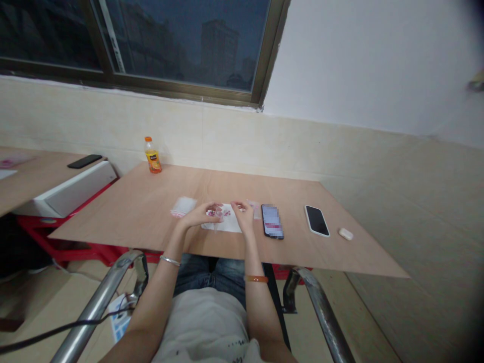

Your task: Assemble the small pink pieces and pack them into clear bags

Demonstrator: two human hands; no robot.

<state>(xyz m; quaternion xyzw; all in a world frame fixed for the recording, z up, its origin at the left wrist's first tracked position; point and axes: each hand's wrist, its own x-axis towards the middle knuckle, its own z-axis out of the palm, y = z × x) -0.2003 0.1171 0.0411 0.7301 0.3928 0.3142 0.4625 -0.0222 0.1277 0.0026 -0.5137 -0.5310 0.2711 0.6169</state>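
left hand (200, 214) and right hand (245, 217) both over white sheet (231, 226) on tabletop (223, 243); small reddish bits (227, 213) sit on the sheet between them. left grip: fingers curved round, some see-through film (216, 226) near the thumb, can't tell if pinched. right grip: thumb and fingertips close together, can't tell if anything's between. to do it well, i'd say keep both hands low over the sheet so dropped bits land on white, use light fingertip pressure, one bit at a time, left wrist clear of plastic bags (184, 205). writing: bottle (153, 155) has a yellow-and-dark label (154, 162), too small to read; dark phone (272, 222) screen mosaicked; white-rimmed phone (316, 220) screen dark; shirt (206, 322) print partial, not legible.
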